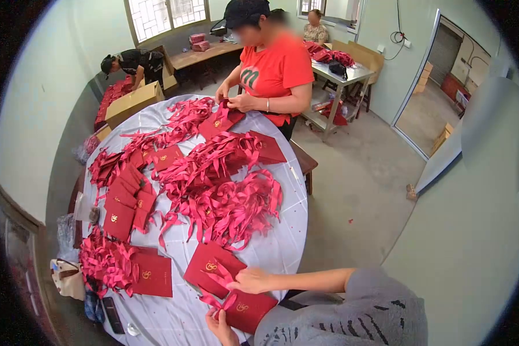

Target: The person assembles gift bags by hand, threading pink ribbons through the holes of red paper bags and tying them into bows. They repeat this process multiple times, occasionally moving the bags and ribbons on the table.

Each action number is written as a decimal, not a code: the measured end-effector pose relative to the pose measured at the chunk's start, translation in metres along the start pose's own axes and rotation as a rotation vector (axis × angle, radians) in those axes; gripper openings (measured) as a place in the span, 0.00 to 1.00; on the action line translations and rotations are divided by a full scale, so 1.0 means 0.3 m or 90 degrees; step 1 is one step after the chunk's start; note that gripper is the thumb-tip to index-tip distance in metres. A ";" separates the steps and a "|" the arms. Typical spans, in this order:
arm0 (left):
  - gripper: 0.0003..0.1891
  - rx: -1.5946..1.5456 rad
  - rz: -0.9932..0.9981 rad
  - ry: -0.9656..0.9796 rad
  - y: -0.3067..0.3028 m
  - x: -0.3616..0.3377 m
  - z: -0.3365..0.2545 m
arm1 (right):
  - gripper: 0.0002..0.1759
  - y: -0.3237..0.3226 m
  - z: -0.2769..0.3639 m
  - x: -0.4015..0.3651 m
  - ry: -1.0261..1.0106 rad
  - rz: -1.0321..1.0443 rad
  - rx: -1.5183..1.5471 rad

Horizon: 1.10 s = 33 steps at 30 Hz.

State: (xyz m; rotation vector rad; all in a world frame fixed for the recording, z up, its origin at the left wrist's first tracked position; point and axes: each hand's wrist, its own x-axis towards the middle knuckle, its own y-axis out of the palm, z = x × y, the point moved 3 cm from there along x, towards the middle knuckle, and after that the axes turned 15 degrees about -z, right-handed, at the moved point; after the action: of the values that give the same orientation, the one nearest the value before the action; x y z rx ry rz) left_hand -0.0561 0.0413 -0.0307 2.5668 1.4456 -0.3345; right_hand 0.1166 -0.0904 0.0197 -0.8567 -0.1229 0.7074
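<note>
My right hand [251, 281] rests on a dark red folder with a gold emblem [213, 264] at the near edge of the round table and pinches a pink-red ribbon [220, 275]. My left hand [220, 326], lower down, grips the end of a ribbon [212, 303] tied in a bow beside a second red folder [245, 310]. Both folders lie flat on the white tablecloth [282, 242]. My grey sleeve [363, 305] fills the lower right.
A big heap of loose ribbons [225, 202] and rows of red folders [127, 196] cover the table. A person in a red shirt [274, 72] handles folders at the far side. Another person [132, 60] bends over a cardboard box [134, 102]. A phone [112, 314] lies near the table edge.
</note>
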 end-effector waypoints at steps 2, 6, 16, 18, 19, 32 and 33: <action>0.18 0.018 -0.014 -0.014 0.012 -0.001 -0.027 | 0.35 0.023 -0.020 0.002 0.040 0.015 0.056; 0.18 -0.009 0.021 -0.044 -0.005 0.000 0.005 | 0.28 0.068 -0.072 0.041 -0.031 -0.054 0.276; 0.10 -0.051 -0.041 -0.195 0.057 -0.054 -0.158 | 0.12 0.035 0.052 -0.022 -0.041 -0.050 0.305; 0.10 -0.034 -0.035 -0.172 0.037 -0.062 -0.152 | 0.12 0.048 0.064 -0.017 -0.016 -0.031 0.339; 0.09 -0.059 -0.068 -0.151 0.036 -0.065 -0.158 | 0.14 0.067 0.067 -0.010 -0.037 -0.071 0.366; 0.16 -0.106 -0.200 0.256 -0.076 0.333 -0.584 | 0.17 -0.068 0.629 0.481 -0.392 -0.040 0.430; 0.20 -0.095 -0.232 0.293 -0.080 0.404 -0.589 | 0.20 -0.067 0.635 0.552 -0.368 -0.100 0.322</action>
State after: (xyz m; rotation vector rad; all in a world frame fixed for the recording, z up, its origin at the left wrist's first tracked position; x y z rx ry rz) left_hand 0.0034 0.1991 0.1039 2.3467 2.0093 0.3360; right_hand 0.1835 0.1266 0.1319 -0.1401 -0.5009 0.7755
